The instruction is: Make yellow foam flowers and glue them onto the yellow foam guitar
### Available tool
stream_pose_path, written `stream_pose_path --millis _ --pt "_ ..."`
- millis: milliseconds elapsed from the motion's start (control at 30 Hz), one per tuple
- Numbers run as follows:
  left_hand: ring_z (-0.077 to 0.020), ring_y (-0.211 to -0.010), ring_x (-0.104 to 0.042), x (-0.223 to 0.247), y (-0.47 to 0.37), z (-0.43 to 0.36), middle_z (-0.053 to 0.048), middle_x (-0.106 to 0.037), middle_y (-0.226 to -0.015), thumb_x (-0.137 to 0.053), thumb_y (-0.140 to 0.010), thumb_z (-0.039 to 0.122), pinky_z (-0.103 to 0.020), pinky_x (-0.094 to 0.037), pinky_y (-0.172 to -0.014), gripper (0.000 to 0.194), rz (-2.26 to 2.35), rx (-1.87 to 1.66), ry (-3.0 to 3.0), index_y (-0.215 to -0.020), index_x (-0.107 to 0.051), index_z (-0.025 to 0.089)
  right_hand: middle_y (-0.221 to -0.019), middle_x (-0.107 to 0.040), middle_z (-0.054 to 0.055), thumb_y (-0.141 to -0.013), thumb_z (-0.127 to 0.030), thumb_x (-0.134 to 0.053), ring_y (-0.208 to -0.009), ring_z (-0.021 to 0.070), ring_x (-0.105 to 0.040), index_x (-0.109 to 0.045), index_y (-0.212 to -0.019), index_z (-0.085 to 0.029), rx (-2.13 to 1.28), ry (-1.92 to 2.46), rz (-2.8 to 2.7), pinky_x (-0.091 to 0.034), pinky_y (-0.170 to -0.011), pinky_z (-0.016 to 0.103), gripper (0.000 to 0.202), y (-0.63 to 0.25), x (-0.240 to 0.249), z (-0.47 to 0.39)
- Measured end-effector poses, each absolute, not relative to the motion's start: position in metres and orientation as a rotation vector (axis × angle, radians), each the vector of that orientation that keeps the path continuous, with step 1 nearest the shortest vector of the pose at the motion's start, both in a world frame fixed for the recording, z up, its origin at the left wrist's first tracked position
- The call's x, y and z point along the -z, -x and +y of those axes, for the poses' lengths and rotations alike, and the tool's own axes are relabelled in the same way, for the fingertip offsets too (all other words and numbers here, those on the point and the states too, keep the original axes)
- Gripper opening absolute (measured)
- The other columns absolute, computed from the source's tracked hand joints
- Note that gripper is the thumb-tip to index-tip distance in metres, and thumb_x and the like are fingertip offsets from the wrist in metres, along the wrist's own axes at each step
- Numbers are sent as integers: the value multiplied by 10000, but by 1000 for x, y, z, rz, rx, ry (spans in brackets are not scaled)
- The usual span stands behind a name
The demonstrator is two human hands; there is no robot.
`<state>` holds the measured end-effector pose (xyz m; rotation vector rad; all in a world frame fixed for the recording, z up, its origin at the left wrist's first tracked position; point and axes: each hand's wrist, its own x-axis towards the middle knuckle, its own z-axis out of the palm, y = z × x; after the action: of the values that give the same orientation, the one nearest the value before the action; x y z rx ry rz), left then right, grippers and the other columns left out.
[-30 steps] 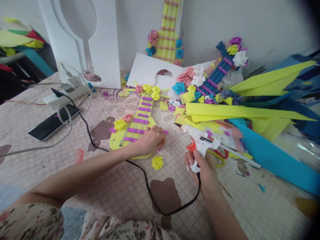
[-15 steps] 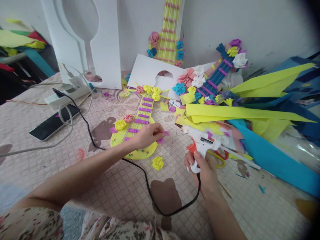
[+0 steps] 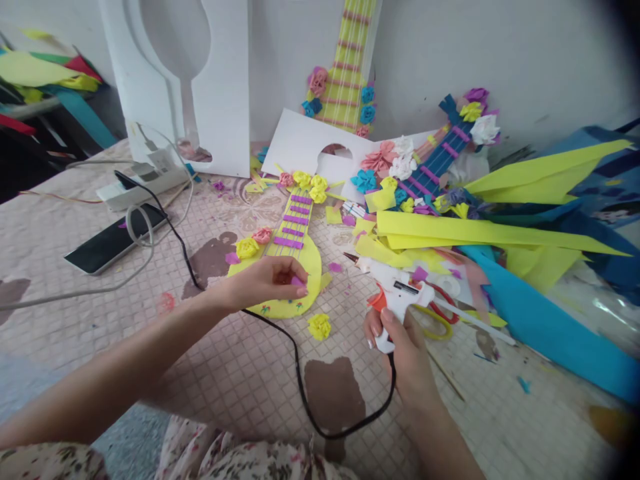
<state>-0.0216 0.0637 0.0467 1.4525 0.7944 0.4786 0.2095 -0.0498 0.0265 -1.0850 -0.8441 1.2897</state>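
Note:
My left hand (image 3: 263,283) is closed in a pinch on a small purple paper piece (image 3: 299,281), just over the body of a yellow paper guitar (image 3: 310,257). Purple strips cross the guitar's neck, and paper roses sit at its head and left side. In my right hand (image 3: 400,337) is a white hot glue gun (image 3: 395,287) with an orange trigger, its nozzle pointing left toward the guitar. A glue stick (image 3: 475,317) sticks out of the gun's back. A loose yellow paper rose (image 3: 319,327) lies on the table below the guitar.
The gun's black cord (image 3: 300,373) loops across the table (image 3: 225,400). At left are a phone (image 3: 115,240) and a power strip (image 3: 145,183). Scissors (image 3: 435,323), yellow paper strips (image 3: 490,233) and blue paper (image 3: 545,313) lie at right. A blue paper guitar (image 3: 435,163) leans behind.
My left hand has drawn back leftward from the guitar's right edge, now with a purple paper piece visible in its fingers. My right hand and the glue gun have shifted slightly. The view has turned a little left.

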Motion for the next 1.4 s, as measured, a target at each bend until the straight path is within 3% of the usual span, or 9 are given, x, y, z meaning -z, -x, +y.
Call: stream_pose_path --millis 233,467,600,700,767,1000,1400 --pt "-103 -713 -587 -38 97 46 6 -586 -790 -728 -638 212 -217 -510 -632 304 991 -626 -1330 -885 -556 166 -543 -471 -42 -873 -381 -534 -485 100 -420 -470 -678 -208 -1312 1267 -1011 -330 -483 252 268 -193 -31 -59" --pt "-113 -679 -571 -17 139 40 -2 -616 -745 -639 -759 341 -220 -489 -626 187 1366 -812 -1594 -811 -594 167 -554 -520 -18 -846 -427 -551 -521 125 -465 -530 -676 -196 -1268 1467 -1390 -367 -496 253 287 -165 -46 -44" --pt "-123 -698 -567 -16 148 42 -28 -632 -818 -585 -814 364 -222 -478 -617 194 1370 -800 -1749 -822 -626 174 -675 -615 3 -829 -364 -585 -592 152 -519 -623 -864 -196 -1191 1456 -1615 -409 -549 262 176 -144 -54 -27" --pt "-110 -705 -555 -16 152 47 -43 -612 -922 -576 -826 346 -210 -472 -605 181 1340 -872 -1836 -818 -652 182 -876 -673 21 -831 -312 -584 -725 191 -581 -596 -1112 -229 -1180 1392 -1719 -448 -654 290 293 -129 -58 -13" --pt "-91 -628 -532 -16 155 50 -30 -602 -851 -574 -831 346 -195 -455 -550 184 1334 -865 -1821 -835 -660 184 -904 -675 19 -832 -294 -581 -745 195 -586 -575 -1161 -242 -1148 1378 -1795 -449 -681 298 333 -122 -59 -5" --pt "-59 -473 -475 -13 161 55 27 -542 -634 -615 -815 384 -164 -403 -425 225 1289 -779 -1531 -829 -595 161 -740 -649 17 -843 -344 -547 -633 176 -559 -616 -991 -198 -1050 1497 -2078 -411 -573 276 219 -107 -63 19" --pt "-57 -428 -467 -10 163 62 34 -514 -564 -597 -832 382 -155 -386 -384 235 1190 -758 -1409 -852 -588 148 -987 -678 96 -878 -351 -449 -932 273 -623 -540 -1177 -167 -983 1613 -2333 -458 -832 408 362 -92 -72 35"
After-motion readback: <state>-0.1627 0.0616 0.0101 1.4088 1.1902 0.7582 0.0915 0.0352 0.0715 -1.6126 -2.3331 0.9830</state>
